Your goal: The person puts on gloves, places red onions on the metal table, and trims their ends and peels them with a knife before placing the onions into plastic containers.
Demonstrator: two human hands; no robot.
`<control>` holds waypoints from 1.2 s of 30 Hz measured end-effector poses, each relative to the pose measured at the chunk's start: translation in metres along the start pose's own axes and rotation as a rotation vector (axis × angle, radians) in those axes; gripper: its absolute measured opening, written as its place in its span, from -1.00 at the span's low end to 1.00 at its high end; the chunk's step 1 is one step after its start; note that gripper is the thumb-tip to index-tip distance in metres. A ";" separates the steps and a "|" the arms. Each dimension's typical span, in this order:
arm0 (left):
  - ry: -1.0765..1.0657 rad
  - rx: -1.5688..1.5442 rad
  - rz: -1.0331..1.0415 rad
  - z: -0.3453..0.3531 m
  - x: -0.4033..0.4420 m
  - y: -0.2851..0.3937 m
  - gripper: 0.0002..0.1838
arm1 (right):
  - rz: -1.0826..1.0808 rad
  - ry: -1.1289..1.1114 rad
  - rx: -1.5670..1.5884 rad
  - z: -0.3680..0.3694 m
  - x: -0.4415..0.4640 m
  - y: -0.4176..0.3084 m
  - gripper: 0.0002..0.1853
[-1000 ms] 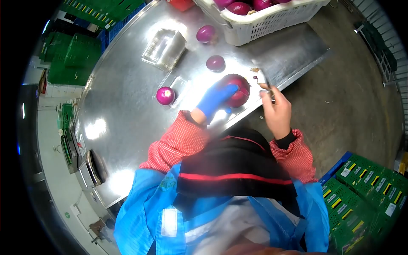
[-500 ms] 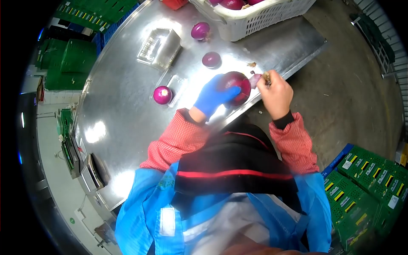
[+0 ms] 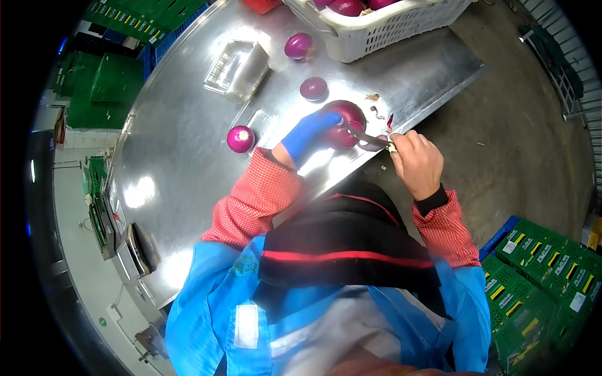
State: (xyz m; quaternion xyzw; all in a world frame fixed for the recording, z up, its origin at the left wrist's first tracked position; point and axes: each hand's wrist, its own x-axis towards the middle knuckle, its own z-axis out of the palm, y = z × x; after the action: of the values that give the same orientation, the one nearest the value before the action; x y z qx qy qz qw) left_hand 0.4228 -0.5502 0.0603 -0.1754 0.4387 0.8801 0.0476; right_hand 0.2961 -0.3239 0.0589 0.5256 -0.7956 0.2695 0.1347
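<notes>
My left hand (image 3: 311, 135), in a blue glove, holds a large red onion (image 3: 348, 114) near the table's front edge. A small knife (image 3: 369, 138) is gripped in my bare right hand (image 3: 418, 158), its blade pointing left against the onion. Loose purple skin (image 3: 374, 143) hangs beside the blade. Bits of root and skin (image 3: 372, 97) lie behind the knife on the metal table (image 3: 182, 131). Smaller red onions rest farther off: one in the middle (image 3: 313, 89), one at the back (image 3: 298, 46), one at the left (image 3: 241, 139).
A white basket (image 3: 389, 36) with several red onions stands at the back right. Clear plastic trays (image 3: 237, 70) sit on the table, left of the middle. Green crates (image 3: 545, 269) are stacked at the lower right, beyond the table edge. Part of a red container (image 3: 262, 5) shows at the top.
The knife blade has come round to the left and now meets the onion. My right hand has shifted slightly right and down. My left hand has turned on the onion.
</notes>
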 end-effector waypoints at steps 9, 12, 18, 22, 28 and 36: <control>0.091 0.027 -0.036 0.007 0.000 -0.002 -0.60 | 0.039 0.043 -0.123 0.004 -0.005 0.000 -0.74; 0.087 0.029 -0.035 0.004 0.003 -0.004 -0.57 | 0.183 0.104 0.108 0.023 -0.010 -0.008 -0.81; 0.132 0.098 0.012 0.023 -0.004 -0.004 -0.59 | 0.828 -0.037 0.877 0.054 -0.015 0.010 -0.76; -0.030 0.264 0.040 0.025 -0.003 0.002 -0.61 | 0.312 0.108 0.439 0.024 0.012 -0.030 -0.78; 0.013 0.799 0.166 -0.004 0.025 -0.023 -0.63 | 0.059 0.084 0.029 0.019 0.018 -0.038 -0.83; 0.023 0.240 0.123 0.024 -0.003 -0.016 -0.54 | 0.449 -0.094 0.173 0.073 -0.005 0.018 -0.76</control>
State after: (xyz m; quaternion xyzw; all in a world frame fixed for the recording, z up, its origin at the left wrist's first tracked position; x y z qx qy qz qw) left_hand 0.4232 -0.5209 0.0624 -0.1512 0.5513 0.8204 0.0092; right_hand 0.2873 -0.3561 -0.0081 0.3571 -0.8718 0.3351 -0.0112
